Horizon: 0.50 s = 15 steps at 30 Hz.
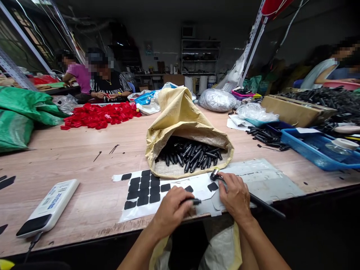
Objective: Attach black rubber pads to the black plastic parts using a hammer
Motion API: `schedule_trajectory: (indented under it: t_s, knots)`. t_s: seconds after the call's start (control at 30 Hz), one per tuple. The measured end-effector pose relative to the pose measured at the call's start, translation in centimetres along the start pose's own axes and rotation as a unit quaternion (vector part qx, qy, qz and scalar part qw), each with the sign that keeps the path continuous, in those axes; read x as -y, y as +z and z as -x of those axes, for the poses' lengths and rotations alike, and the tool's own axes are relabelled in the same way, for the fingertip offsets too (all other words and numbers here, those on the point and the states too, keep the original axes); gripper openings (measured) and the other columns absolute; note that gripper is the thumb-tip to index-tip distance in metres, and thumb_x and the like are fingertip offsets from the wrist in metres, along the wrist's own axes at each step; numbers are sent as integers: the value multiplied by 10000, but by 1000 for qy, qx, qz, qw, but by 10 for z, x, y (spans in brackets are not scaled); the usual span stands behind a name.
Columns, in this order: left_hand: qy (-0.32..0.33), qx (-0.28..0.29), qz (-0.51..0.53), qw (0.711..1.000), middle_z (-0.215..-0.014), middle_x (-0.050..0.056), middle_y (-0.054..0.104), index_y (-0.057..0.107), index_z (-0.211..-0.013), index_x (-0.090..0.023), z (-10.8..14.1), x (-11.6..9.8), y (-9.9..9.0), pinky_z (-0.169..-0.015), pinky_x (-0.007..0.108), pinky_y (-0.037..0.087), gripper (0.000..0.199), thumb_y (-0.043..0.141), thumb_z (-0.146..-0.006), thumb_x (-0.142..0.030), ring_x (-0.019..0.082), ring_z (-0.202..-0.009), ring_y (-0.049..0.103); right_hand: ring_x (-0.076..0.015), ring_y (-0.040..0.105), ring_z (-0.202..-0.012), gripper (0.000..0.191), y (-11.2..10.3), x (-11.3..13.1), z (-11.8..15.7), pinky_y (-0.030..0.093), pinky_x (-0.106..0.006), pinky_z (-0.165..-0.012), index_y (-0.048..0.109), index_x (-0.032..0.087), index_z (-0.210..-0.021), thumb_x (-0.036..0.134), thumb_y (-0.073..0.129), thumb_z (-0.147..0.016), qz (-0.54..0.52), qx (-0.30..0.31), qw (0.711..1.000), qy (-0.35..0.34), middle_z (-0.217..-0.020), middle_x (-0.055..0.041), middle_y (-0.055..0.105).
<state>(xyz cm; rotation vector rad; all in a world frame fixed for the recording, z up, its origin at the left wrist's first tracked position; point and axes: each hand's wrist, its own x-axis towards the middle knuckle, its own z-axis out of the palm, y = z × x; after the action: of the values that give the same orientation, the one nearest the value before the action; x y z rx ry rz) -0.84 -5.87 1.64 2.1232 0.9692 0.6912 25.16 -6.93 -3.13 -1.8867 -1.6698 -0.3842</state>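
My left hand (174, 205) is closed on a small black cylindrical part (194, 201), whose end sticks out past the fingers. Curled over the shaft of a long black-handled tool (267, 206) is my right hand (235, 193); the tool's short metal head, rather like a small hammer's, shows beyond the fingertips. Beneath both hands lies a white sheet with black rounded-square stickers (144, 187) at the table's front edge. Just beyond it, a yellowish woven sack (180, 108) lies with its mouth facing me, holding many similar black parts (194, 153).
At left stand a white power bank (49, 206) with a cable and a green sack (17, 116). A red pile (101, 114) lies farther back, near two seated people. On the right are a blue tray (315, 150), a cardboard box (292, 108) and heaped black parts.
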Motion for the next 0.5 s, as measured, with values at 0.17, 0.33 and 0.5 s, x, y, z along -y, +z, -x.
schedule_trajectory:
  t_s: [0.17, 0.33, 0.5]
  knots:
    - [53, 158, -79, 983, -1022, 46, 684, 684, -1070, -248, 45, -8, 38, -744, 268, 487, 191, 619, -895, -206, 191, -895, 644, -228, 552, -1002, 301, -1, 1, 0, 382, -346, -818, 651, 255, -1185, 195, 561, -905, -3, 0, 1000, 6, -1087, -43, 671]
    - [-36, 282, -254, 925, -1029, 88, 708, 710, -995, -192, 57, 2, 79, -653, 290, 503, 171, 692, -829, -159, 258, -874, 688, -232, 555, -1001, 307, 0, 1, 1, 390, -349, -818, 655, 251, -1188, 191, 557, -903, 1, -5, 1000, 0, -1081, -50, 672]
    - [-15, 182, -105, 977, -964, 11, 734, 728, -988, -260, 25, -21, 43, -723, 263, 504, 142, 700, -851, -243, 193, -848, 691, -233, 557, -1004, 310, 1, 1, 2, 395, -346, -811, 654, 253, -1196, 199, 559, -907, 6, -7, 1000, -2, -1093, -49, 671]
